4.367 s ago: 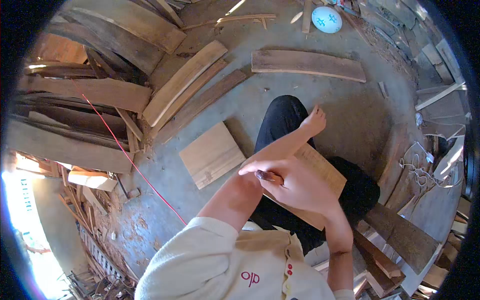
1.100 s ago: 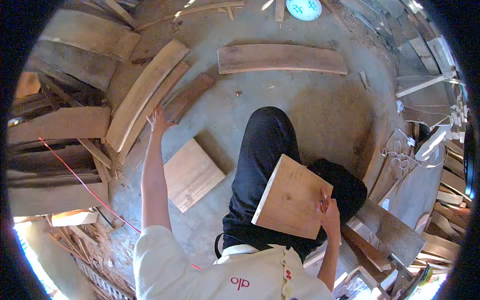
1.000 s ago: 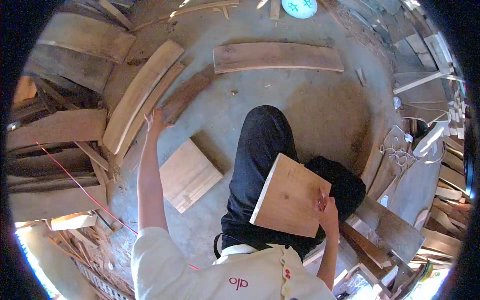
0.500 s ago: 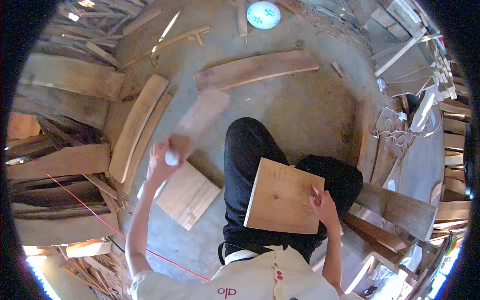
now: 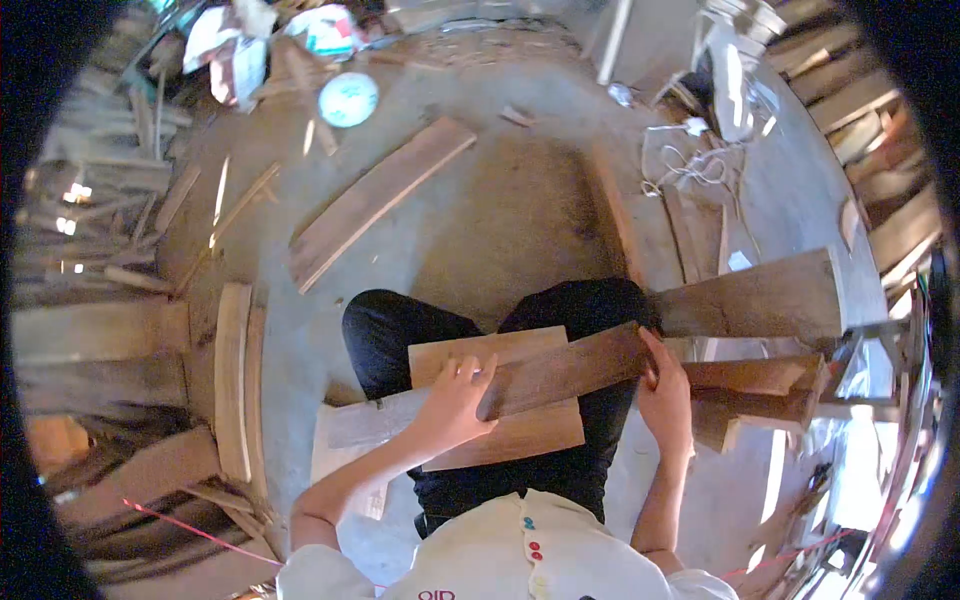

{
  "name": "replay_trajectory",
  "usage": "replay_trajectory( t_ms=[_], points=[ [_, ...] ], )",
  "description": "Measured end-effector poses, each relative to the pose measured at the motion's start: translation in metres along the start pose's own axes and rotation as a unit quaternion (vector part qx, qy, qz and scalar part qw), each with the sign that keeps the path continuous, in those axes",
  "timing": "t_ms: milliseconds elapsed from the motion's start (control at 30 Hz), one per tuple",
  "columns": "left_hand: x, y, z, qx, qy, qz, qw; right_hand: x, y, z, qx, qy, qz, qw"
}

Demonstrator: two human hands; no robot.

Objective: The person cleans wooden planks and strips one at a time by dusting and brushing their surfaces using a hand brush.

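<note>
A long, narrow wooden board (image 5: 570, 372) lies slantwise across my lap, dark brown on the right and pale grey on the left. Across its middle, my left hand (image 5: 455, 405) grips it with the fingers over the far edge and the thumb near the close edge. Its right end is held in my right hand (image 5: 663, 385). Beneath the board, a square, light wooden panel (image 5: 530, 440) rests on my thighs. Another pale wooden piece (image 5: 335, 465) lies on the floor at my left, partly hidden by the board and my forearm.
A loose plank (image 5: 380, 205) lies on the floor ahead, and long planks (image 5: 233, 380) lie at left. Stacked timber (image 5: 105, 345) stands beyond them. A white ball (image 5: 348, 99), a tangled white cord (image 5: 690, 165) and wooden beams (image 5: 760, 300) are further out.
The narrow board has swung from my left side onto the panel on my lap. My right hand has left the panel and now grips the board's end. The view has turned right.
</note>
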State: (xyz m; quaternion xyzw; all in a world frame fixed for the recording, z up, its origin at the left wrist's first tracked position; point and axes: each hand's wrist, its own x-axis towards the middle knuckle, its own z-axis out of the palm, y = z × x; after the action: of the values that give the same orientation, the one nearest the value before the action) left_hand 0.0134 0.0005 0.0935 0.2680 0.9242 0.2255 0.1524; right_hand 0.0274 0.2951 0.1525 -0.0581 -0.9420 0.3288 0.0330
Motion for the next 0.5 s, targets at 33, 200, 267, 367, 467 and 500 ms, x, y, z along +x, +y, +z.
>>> replay_trajectory(
  t_ms=[33, 200, 267, 367, 467, 500],
  points=[
    [0.005, 0.003, 0.001, 0.007, -0.012, 0.004, 1.000, -0.006, 0.008, 0.001, 0.019, -0.012, 0.025, 0.999],
    [0.007, 0.004, 0.022, 0.069, -0.017, 0.019, 0.997, -0.011, 0.032, 0.031, 0.018, -0.014, 0.044, 0.999],
    [0.005, 0.004, 0.024, 0.063, -0.002, 0.030, 0.998, -0.006, 0.029, 0.040, 0.049, -0.011, 0.017, 0.999],
    [0.004, -0.005, 0.028, 0.020, -0.032, 0.016, 0.999, 0.005, 0.010, 0.045, 0.053, -0.044, -0.014, 0.998],
    [-0.002, -0.009, 0.033, -0.031, 0.016, 0.031, 0.999, 0.013, 0.000, 0.058, 0.052, -0.074, -0.062, 0.994],
    [0.000, -0.002, 0.022, -0.122, 0.030, 0.040, 0.991, 0.014, -0.011, 0.058, 0.050, -0.097, -0.068, 0.992]
  ],
)
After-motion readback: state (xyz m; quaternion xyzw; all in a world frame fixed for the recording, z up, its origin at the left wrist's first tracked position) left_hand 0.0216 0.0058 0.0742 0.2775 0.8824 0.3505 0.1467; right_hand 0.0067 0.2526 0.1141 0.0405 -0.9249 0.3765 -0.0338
